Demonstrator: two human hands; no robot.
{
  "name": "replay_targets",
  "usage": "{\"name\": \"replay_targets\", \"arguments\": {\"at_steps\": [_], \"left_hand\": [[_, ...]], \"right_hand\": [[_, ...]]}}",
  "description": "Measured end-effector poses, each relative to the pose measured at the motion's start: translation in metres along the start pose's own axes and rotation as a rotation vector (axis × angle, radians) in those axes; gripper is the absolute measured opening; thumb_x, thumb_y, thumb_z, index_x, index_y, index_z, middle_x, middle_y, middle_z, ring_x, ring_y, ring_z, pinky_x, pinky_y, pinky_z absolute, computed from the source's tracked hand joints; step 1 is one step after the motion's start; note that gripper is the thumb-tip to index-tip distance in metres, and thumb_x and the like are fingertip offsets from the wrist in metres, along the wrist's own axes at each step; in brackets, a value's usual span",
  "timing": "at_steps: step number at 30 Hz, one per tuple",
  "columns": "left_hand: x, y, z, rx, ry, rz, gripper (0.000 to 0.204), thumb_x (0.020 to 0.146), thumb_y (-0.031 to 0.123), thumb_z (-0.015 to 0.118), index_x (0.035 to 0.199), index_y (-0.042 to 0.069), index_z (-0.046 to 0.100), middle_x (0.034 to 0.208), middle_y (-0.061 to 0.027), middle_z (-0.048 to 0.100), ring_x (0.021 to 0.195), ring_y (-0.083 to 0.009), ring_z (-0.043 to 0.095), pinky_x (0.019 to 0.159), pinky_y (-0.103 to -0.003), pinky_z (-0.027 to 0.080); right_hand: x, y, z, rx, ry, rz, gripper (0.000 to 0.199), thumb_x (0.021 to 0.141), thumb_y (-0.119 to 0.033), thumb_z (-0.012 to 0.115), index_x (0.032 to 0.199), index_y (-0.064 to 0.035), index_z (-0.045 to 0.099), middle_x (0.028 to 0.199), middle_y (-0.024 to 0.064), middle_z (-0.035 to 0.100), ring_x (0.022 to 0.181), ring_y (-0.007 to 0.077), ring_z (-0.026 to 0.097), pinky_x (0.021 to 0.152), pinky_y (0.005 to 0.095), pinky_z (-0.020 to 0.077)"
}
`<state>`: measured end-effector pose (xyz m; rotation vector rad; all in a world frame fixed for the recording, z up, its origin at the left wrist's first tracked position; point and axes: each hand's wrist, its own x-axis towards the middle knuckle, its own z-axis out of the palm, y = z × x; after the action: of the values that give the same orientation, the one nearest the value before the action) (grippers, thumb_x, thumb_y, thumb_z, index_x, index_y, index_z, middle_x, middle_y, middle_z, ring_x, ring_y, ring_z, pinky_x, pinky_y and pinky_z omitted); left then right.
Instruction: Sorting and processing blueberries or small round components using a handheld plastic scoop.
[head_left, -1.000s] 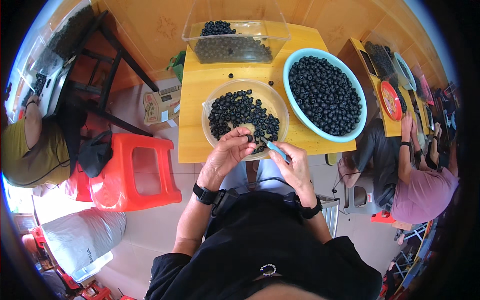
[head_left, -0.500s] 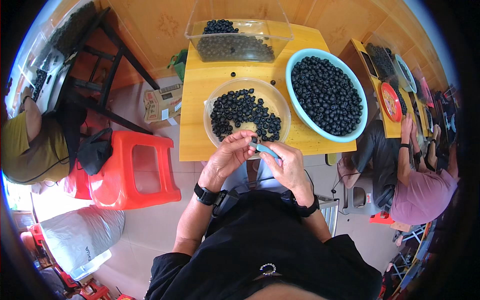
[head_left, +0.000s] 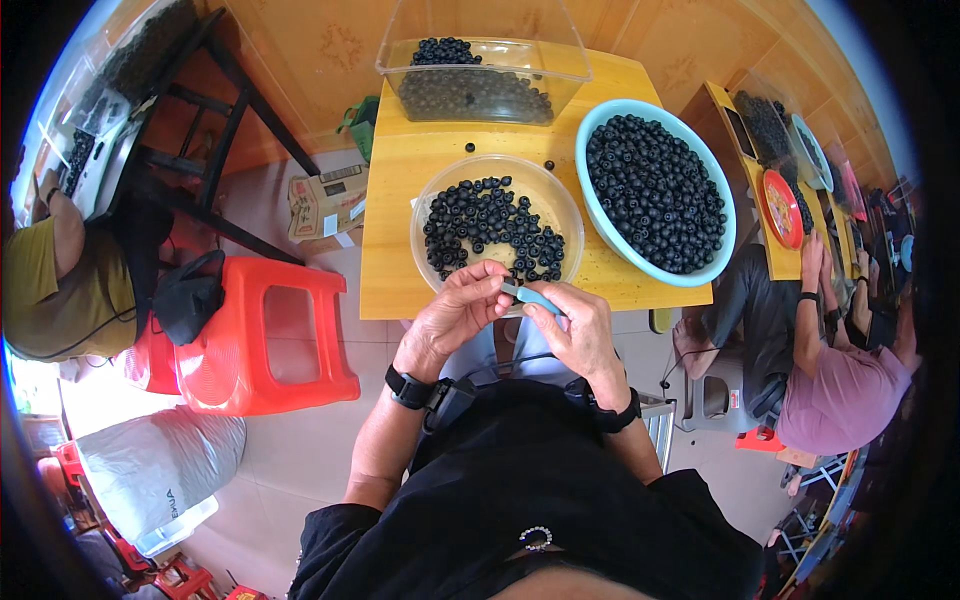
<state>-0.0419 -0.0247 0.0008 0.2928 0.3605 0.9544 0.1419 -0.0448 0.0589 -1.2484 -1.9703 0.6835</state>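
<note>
My right hand (head_left: 580, 330) grips a small light-blue tool (head_left: 535, 296) at the near edge of the yellow wooden table (head_left: 395, 230). My left hand (head_left: 455, 315) pinches something small at the tool's tip; what it is I cannot tell. Just beyond both hands stands a clear round bowl (head_left: 497, 232) partly filled with dark round berries. A light-blue bowl (head_left: 655, 190) heaped with the same berries sits to the right. A clear rectangular tub (head_left: 480, 70) of berries stands at the table's far edge. Each wrist bears a black watch.
A red plastic stool (head_left: 265, 335) stands left of the table, a cardboard box (head_left: 325, 200) behind it. A person in yellow sits far left. On the right, other people work at another table (head_left: 745, 150) with berries and a red plate (head_left: 783, 208). White sacks (head_left: 155, 465) lie lower left.
My left hand has come out of the clear bowl and pulled back to meet the tool in my right hand at the table's near edge.
</note>
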Motion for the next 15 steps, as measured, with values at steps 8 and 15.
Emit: {"name": "replay_targets", "arguments": {"at_steps": [8,15], "left_hand": [[-0.010,0.011,0.007,-0.008,-0.150,-0.049,0.012,0.085,0.008,0.061,0.095,0.002,0.058,0.086,-0.0067,0.062,0.070,-0.0114,0.059,0.066,-0.021,0.050],[-0.011,0.013,0.013,-0.031,-0.026,0.015,0.011,0.086,0.006,0.060,0.096,0.003,0.057,0.085,-0.0067,0.061,0.069,-0.0124,0.058,0.066,-0.023,0.050]], "right_hand": [[0.002,0.035,-0.001,-0.008,0.153,0.082,0.019,0.081,-0.018,0.063,0.092,-0.0024,0.066,0.074,0.0144,0.064,0.059,0.0264,0.063,0.054,0.0327,0.0480],[0.007,0.020,-0.007,0.079,0.123,0.139,0.019,0.081,-0.014,0.064,0.092,0.0005,0.066,0.071,0.0123,0.065,0.056,0.0190,0.060,0.052,0.0275,0.0449]]}}
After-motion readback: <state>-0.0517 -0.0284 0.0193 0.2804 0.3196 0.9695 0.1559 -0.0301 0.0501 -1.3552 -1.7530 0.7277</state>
